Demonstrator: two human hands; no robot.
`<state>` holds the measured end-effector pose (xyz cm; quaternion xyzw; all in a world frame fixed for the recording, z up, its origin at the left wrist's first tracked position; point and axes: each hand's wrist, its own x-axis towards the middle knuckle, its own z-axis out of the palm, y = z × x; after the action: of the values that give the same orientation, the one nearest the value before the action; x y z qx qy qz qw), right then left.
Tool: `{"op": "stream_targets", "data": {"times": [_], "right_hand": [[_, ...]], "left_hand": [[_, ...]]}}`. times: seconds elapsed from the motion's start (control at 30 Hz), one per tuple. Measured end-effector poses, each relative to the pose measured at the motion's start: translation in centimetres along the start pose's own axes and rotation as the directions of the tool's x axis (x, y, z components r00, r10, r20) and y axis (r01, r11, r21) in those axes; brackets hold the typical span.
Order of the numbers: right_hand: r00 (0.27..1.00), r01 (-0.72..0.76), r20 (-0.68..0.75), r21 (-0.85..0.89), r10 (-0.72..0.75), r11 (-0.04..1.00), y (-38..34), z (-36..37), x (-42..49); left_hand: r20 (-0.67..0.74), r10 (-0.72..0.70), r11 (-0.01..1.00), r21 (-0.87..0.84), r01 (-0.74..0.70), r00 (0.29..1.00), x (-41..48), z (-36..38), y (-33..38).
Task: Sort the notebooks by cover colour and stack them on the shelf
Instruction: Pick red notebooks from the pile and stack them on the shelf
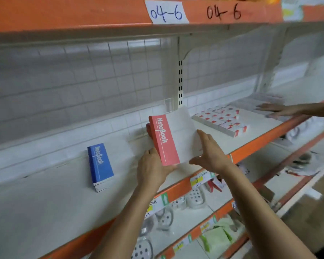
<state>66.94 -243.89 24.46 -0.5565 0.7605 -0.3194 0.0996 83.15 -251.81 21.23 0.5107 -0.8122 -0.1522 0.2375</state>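
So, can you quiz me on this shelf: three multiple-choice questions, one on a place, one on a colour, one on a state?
1. The blue pile lies where? A) right of the red notebooks B) left of them C) one shelf down
2. The shelf's front edge is? A) green B) black C) orange
3. The red notebooks are? A) held in two hands B) lying untouched C) boxed

B: the blue pile lies left of the red notebooks. C: the shelf edge is orange. A: the left hand grips their near end, the right hand presses their side.
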Motion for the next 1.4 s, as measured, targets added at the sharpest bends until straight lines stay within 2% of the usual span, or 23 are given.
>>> {"op": "stream_targets", "data": {"times": [0.1, 0.27, 0.37, 0.6, 0.83, 1.0, 1.13, 1.27, 1.4], "right_hand": [[0.998, -0.008, 0.063, 0.039, 0.005, 0.999, 1.4, -0.4, 2.6], [0.988, 0.094, 0.116, 0.062, -0.101, 0.994, 3.5, -1.1, 7.0], [0.976, 0.105, 0.18, 0.12, -0.126, 0.987, 4.4, -1.5, 9.3], [0.946, 0.032, 0.308, 0.214, -0.099, 0.976, 6.8, -1.1, 13.1], [0.915, 0.035, 0.378, 0.272, -0.14, 0.962, 8.1, -0.2, 14.5], [0.899, -0.031, 0.42, 0.349, -0.127, 0.937, 8.9, 0.7, 14.6], [0.897, -0.029, 0.426, 0.326, -0.12, 0.945, 8.9, 1.0, 14.8], [0.892, 0.024, 0.44, 0.187, -0.106, 0.982, 8.9, 0.8, 15.6], [0.891, 0.007, 0.44, 0.233, -0.112, 0.972, 8.9, 1.3, 15.5]], "left_hand": [[0.007, -0.014, 1.0, 0.016, 0.014, 1.0, 1.7, 0.5, 1.2], [-0.013, -0.064, 0.998, 0.025, 0.064, 0.998, 4.0, 1.5, 2.8], [0.0, -0.103, 0.994, 0.025, 0.103, 0.995, 5.4, 2.2, 3.5], [0.084, -0.222, 0.975, 0.027, 0.221, 0.971, 8.0, 3.9, 4.4], [0.135, -0.322, 0.947, 0.046, 0.318, 0.937, 9.6, 4.5, 4.2], [0.182, -0.302, 0.953, 0.066, 0.295, 0.936, 10.0, 4.3, 4.0], [0.196, -0.321, 0.947, 0.081, 0.311, 0.926, 10.2, 4.5, 4.1], [0.204, -0.322, 0.945, 0.12, 0.303, 0.924, 10.4, 4.3, 4.3], [0.218, -0.324, 0.945, 0.129, 0.302, 0.921, 10.6, 3.9, 4.4]]}}
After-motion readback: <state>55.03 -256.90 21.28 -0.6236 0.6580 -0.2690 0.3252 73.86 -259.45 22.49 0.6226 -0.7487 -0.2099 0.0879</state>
